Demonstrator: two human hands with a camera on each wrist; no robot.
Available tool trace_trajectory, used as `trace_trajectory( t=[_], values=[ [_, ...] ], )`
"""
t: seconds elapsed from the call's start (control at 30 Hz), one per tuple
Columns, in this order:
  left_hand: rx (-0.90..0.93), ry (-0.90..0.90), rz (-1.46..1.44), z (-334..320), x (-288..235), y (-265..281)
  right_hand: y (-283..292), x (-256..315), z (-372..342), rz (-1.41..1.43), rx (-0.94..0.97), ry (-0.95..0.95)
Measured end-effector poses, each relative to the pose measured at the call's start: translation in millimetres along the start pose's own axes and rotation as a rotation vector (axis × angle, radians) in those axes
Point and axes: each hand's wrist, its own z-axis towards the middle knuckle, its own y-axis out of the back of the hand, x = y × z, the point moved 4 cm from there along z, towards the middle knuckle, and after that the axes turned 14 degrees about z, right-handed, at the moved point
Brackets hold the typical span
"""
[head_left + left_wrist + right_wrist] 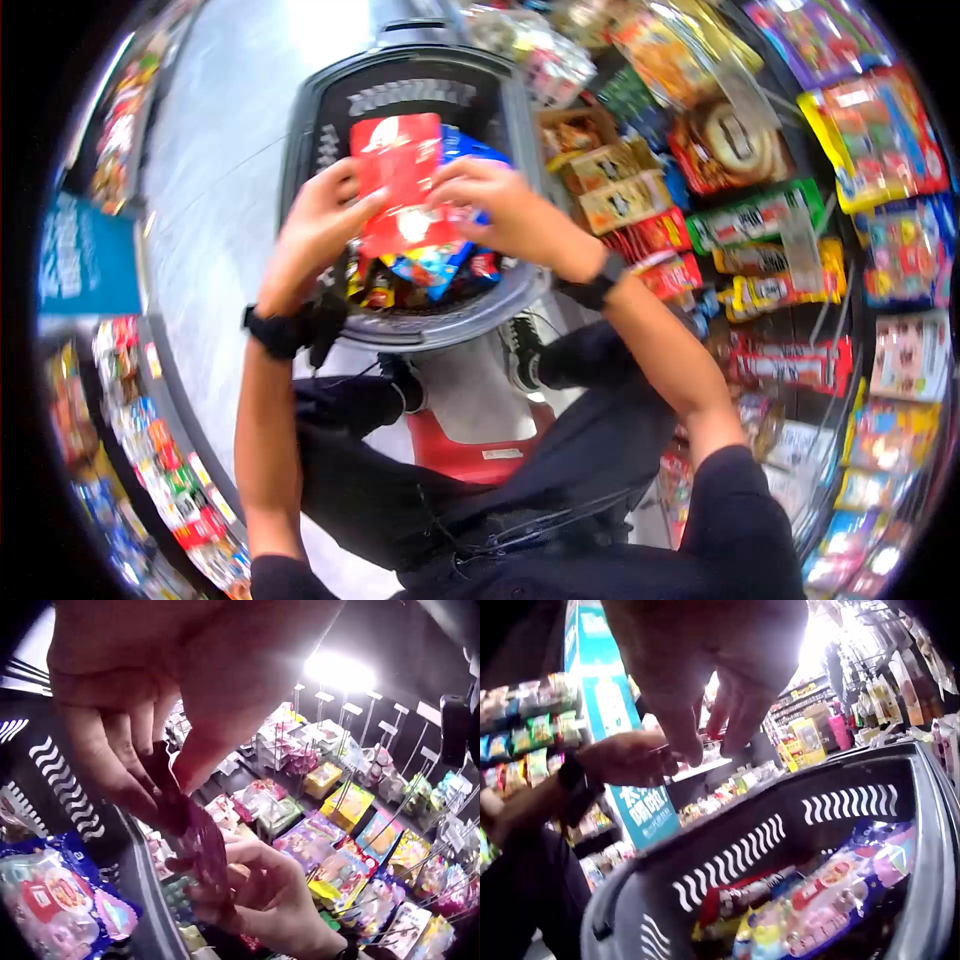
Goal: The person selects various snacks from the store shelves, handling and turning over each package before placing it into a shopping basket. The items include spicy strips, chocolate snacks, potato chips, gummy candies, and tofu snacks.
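A shiny red packet (398,165) is held up flat over a dark shopping basket (435,332). My left hand (318,228) pinches its left edge between thumb and fingers. At the opposite edge, my right hand (515,212) grips it with bent fingers. The left wrist view catches the packet (204,844) nearly edge-on between both hands. Below it in the basket lie a blue-edged bag (836,889) with pastel contents and a dark red packet (739,900). Part of the basket's contents is hidden behind the red packet.
Shelves of bagged snacks (760,215) run close along the right side, with clear dividers standing up. More packets (170,460) line a shelf at lower left, near a teal sign (90,255). A red stool (470,462) is between the legs; grey floor (215,180) lies left of the basket.
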Motion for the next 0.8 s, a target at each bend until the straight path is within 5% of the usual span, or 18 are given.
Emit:
trace_trajectory(
  t=[0.13,0.23,0.43,0.5,0.57,0.7,0.8],
  values=[
    [0.132,0.220,0.255,10.9,53.6,-0.1,-25.1,-30.1,-27.7,-0.150,0.276,-0.089],
    [-0.039,0.066,0.568,27.9,60.6,-5.9,-5.9,-44.1,-45.1,-0.265,0.401,-0.335],
    [0.247,-0.202,0.420,37.8,-8.2,-93.6,127.7,-55.2,-123.0,-0.145,-0.036,-0.688],
    [0.315,-0.228,0.420,37.4,-24.2,-136.8,159.8,-81.6,-175.6,-0.140,-0.031,-0.797],
    [0.431,-0.252,0.449,44.9,-21.1,-182.3,180.7,-85.5,-216.1,-0.013,-0.159,-1.222],
    [0.467,-0.312,0.482,50.4,-11.9,-270.3,190.7,-132.5,-279.6,-0.159,-0.050,-1.176],
    [0.296,-0.360,0.814,52.7,-16.0,-311.3,194.6,-139.9,-297.3,-0.232,-0.002,-1.147]
  ],
)
